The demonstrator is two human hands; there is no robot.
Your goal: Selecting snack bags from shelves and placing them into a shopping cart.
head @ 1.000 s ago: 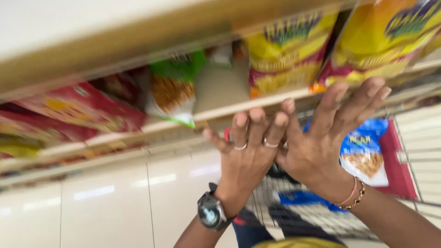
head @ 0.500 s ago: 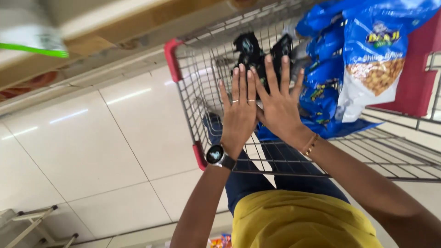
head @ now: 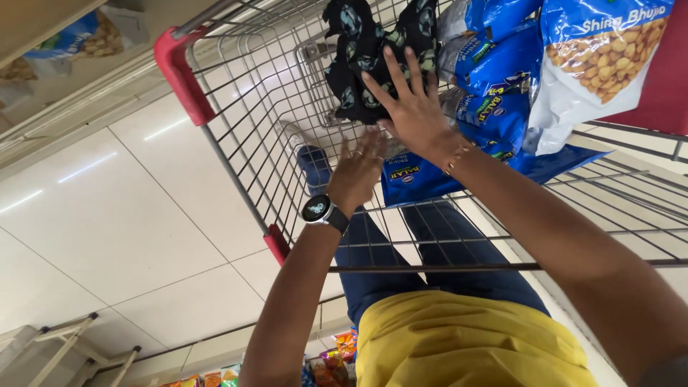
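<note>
a grey wire shopping cart with red plastic corner guards (head: 236, 129) fills the middle and upper right of the frame, over a pale tiled floor (head: 107, 229) on the left. inside it, at the upper right, lies a heap of blue snack packets (head: 494, 68), with a larger blue-and-white bag of nuts (head: 602, 64) on top at the far upper right. a black cloth bag with a pale leaf print (head: 365, 50) sits at the top centre, just left of the packets. the right hand (head: 412, 107) lies flat with fingers spread apart, touching the black bag and the edge of the packets, gripping nothing. the left hand (head: 358, 168), below it at centre, is open and empty, fingers loosely together, above a blue packet on the cart's floor. a round black wristwatch (head: 317, 209) sits on the left wrist.
</note>
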